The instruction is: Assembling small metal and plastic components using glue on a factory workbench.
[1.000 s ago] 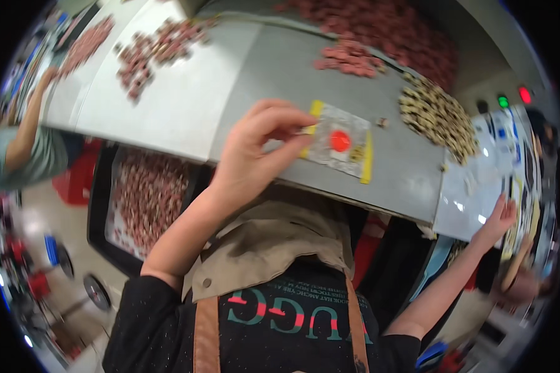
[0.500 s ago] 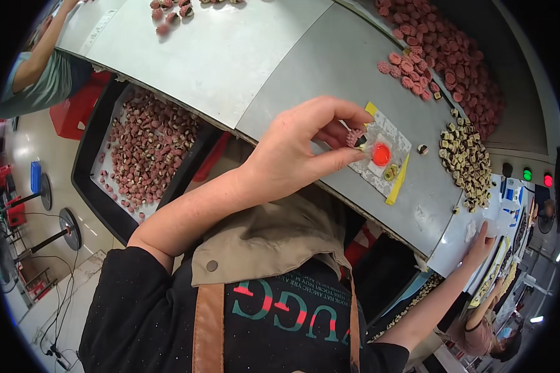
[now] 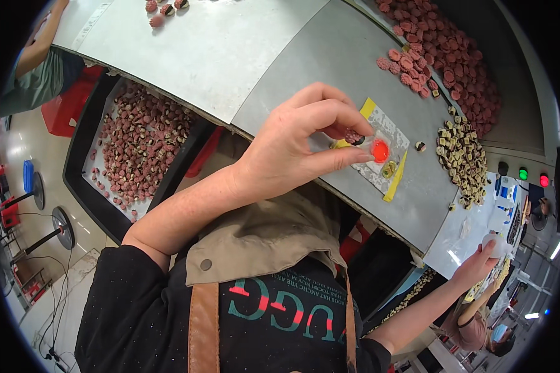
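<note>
Over the grey table my left hand (image 3: 289,146) is closed in a pinch. Thumb and fingertips grip a small pink bumpy piece (image 3: 352,136) with a dark part, mostly covered by the fingers. Right beside these fingertips lies a mottled white pad (image 3: 370,174) edged with yellow tape (image 3: 397,178), bearing a bright red round spot (image 3: 380,151) and a small yellowish round thing (image 3: 389,168). Out at the right, my right hand (image 3: 474,268) is closed around a whitish, rounded object (image 3: 495,246) whose kind I cannot make out. A single cream-and-black cube (image 3: 420,147) sits right of the pad.
Pink bumpy caps (image 3: 454,68) are heaped at the far right, with a pile of cream-and-black cubes (image 3: 460,155) nearer. A black tray (image 3: 74,168) of pink-and-cream pieces stands at left below the table edge. Other people's arms (image 3: 43,40) show at far left and lower right.
My right hand has moved nearer to me, and the whitish object now shows clearly in it. The left hand keeps its pinch, its fingertips slightly nearer the red spot.
</note>
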Action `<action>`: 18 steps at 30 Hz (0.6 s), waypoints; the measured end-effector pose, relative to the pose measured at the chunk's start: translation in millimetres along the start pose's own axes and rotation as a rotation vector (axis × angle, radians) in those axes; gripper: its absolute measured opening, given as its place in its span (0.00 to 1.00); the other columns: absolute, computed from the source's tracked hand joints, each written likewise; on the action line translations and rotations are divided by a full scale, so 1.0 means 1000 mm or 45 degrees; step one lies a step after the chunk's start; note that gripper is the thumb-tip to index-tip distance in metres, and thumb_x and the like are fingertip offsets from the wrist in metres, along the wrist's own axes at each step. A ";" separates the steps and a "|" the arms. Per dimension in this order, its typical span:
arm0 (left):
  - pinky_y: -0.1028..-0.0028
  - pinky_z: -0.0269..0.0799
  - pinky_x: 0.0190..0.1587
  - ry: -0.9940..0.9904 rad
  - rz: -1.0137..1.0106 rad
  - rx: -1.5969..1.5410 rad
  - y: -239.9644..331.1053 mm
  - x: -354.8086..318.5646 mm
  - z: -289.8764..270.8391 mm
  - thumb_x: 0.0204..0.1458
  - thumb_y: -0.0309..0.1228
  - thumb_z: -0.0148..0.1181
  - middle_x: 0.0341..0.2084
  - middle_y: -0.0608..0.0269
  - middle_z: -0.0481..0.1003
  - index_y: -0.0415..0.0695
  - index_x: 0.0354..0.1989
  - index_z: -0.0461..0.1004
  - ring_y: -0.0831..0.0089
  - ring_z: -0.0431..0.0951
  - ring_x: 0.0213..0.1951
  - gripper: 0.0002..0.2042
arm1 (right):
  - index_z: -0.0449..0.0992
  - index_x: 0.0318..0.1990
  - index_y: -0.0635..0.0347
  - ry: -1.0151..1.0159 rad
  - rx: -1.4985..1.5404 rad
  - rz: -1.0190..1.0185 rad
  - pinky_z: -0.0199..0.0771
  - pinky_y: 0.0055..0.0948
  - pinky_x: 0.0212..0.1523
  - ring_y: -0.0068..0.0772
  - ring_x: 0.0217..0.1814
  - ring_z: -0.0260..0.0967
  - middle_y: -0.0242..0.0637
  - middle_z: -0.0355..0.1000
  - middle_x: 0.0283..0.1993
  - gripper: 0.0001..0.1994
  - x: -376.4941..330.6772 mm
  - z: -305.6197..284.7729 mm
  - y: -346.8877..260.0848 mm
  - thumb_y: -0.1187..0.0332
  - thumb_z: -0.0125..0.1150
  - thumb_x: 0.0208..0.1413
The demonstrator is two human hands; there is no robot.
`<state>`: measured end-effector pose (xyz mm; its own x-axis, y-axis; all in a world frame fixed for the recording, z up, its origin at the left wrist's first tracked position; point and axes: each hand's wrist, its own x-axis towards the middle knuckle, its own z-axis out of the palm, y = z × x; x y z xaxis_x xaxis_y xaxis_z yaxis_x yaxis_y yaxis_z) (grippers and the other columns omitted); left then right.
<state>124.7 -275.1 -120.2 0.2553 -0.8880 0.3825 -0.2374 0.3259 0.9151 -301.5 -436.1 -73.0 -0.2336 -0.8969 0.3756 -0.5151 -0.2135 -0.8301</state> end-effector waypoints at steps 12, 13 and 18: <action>0.77 0.71 0.47 -0.045 -0.142 -0.245 0.000 -0.001 0.002 0.48 0.20 0.62 0.44 0.60 0.71 0.37 0.49 0.65 0.77 0.74 0.44 0.19 | 0.66 0.52 0.64 -0.452 0.105 -0.162 0.65 0.29 0.51 0.30 0.49 0.64 0.36 0.67 0.47 0.28 -0.086 0.053 -0.044 0.63 0.68 0.45; 0.76 0.71 0.48 -0.036 -0.160 -0.279 -0.001 -0.001 0.001 0.48 0.20 0.61 0.44 0.60 0.71 0.37 0.50 0.65 0.76 0.74 0.45 0.19 | 0.65 0.53 0.64 -0.586 0.044 -0.229 0.64 0.28 0.51 0.30 0.49 0.64 0.36 0.66 0.48 0.28 -0.087 0.054 -0.047 0.64 0.67 0.46; 0.75 0.71 0.51 -0.064 -0.197 -0.333 0.000 -0.001 -0.001 0.50 0.19 0.58 0.45 0.58 0.71 0.37 0.52 0.63 0.74 0.73 0.47 0.20 | 0.67 0.47 0.64 -0.870 -0.155 -0.390 0.62 0.24 0.47 0.26 0.43 0.62 0.33 0.64 0.43 0.26 -0.094 0.075 -0.071 0.58 0.68 0.43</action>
<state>125.6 -273.6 -120.7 0.2213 -0.9465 0.2350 0.0519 0.2521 0.9663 -180.8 -366.2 -80.2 0.4771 -0.8534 0.2099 -0.5714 -0.4827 -0.6637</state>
